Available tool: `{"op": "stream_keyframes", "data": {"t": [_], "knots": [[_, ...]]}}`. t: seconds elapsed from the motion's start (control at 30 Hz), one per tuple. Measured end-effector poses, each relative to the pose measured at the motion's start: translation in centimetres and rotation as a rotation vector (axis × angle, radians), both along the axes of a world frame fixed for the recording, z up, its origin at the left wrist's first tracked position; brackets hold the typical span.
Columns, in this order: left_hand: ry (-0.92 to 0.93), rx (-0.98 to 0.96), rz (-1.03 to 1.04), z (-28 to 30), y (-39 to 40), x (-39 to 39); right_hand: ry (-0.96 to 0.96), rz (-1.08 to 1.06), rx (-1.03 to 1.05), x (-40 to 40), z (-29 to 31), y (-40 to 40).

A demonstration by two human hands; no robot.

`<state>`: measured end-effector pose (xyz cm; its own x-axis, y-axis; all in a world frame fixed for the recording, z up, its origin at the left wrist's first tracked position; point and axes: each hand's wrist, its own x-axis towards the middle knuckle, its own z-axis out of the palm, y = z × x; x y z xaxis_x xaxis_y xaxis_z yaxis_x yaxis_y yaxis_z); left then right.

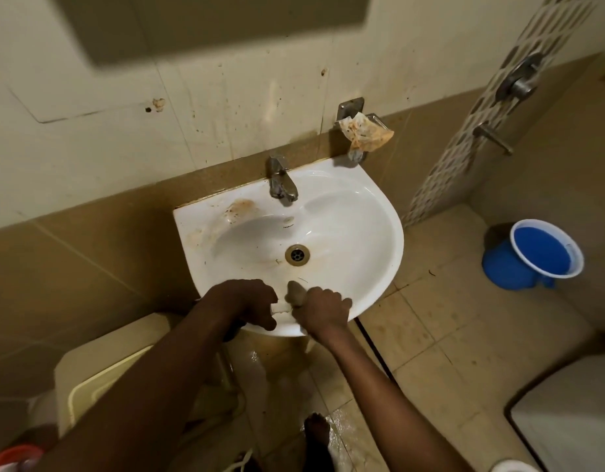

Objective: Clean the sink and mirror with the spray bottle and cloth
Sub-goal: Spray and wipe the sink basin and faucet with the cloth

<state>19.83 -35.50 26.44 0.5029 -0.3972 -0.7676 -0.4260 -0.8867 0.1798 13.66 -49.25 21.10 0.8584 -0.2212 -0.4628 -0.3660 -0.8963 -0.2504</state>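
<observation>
A white wall-hung sink [359,233] fills the middle of the view, with brown stains near its back left corner and around the drain [297,255]. Both my hands are at its front rim, closed on a twisted beige cloth [293,294]. My left hand [246,301] grips one end and my right hand [323,310] grips the other, with a knot of cloth poking up between them. The mirror [209,25] hangs on the wall at the top of the view. No spray bottle is in view.
A metal tap [280,180] stands at the sink's back edge. A soap holder with a crumpled stained wrapper [364,131] is on the wall at right. A blue bucket [536,253] sits on the floor right; a toilet cistern [100,379] is lower left. The floor below is wet.
</observation>
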Motion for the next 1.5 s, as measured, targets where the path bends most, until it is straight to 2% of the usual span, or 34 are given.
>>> {"op": "stream_keyframes", "data": {"t": [0.07,0.23,0.33,0.4,0.47,0.53,0.63,0.7,0.77,0.9,0.97,1.1,1.17,1.23,1.37,1.43,1.5], "knots": [[-0.003,0.004,0.015,0.1,0.5,0.0,0.003,0.015,-0.013,0.3,0.6,-0.7],[-0.061,-0.024,-0.004,0.3,2.2,-0.6,-0.17,-0.177,-0.32,-0.4,-0.4,-5.3],[-0.06,0.001,0.005,0.3,3.7,-0.6,-0.24,-0.192,-0.197,-1.4,-1.1,-0.3],[-0.062,0.002,0.037,0.4,4.5,-0.7,-0.202,-0.099,-0.076,-1.8,-1.3,2.9],[-0.066,-0.011,0.069,0.5,5.1,-0.8,-0.132,-0.009,-0.012,-1.3,-1.0,2.7],[-0.069,-0.02,0.075,0.6,5.6,-0.9,-0.068,-0.031,-0.092,-0.1,-0.5,-0.9],[-0.091,-0.076,0.109,0.7,6.0,-1.0,-0.048,-0.157,-0.319,2.1,-0.1,-6.8],[-0.102,-0.104,0.112,0.7,6.0,-1.1,-0.047,-0.129,-0.381,3.2,-0.6,-6.7],[-0.099,-0.086,0.099,0.5,6.0,-1.1,-0.021,-0.07,-0.286,3.2,-1.4,-3.0],[-0.074,-0.015,0.097,-0.4,6.2,-0.7,0.012,0.02,0.065,2.3,-2.4,2.5],[-0.079,-0.009,0.101,-0.3,5.8,-0.4,0.025,0.012,0.009,2.9,-2.2,-0.2],[-0.103,-0.033,0.115,0.1,4.6,0.5,-0.028,-0.007,-0.367,5.9,-2.5,-8.6],[-0.106,-0.038,0.102,0.0,4.4,1.0,-0.048,0.0,-0.43,8.0,-4.1,-10.1],[-0.118,-0.04,0.089,-0.1,4.1,1.5,-0.052,0.0,-0.385,9.3,-6.7,-8.8],[-0.158,-0.001,0.009,-0.3,2.9,2.9,-0.046,0.119,-0.124,9.1,-9.5,-4.1],[-0.148,0.037,-0.023,-0.4,2.3,3.7,-0.042,0.172,-0.122,8.8,-8.6,-5.2],[-0.147,0.048,-0.033,-0.4,2.0,4.2,-0.076,0.08,-0.196,9.1,-8.1,-7.9]]}}
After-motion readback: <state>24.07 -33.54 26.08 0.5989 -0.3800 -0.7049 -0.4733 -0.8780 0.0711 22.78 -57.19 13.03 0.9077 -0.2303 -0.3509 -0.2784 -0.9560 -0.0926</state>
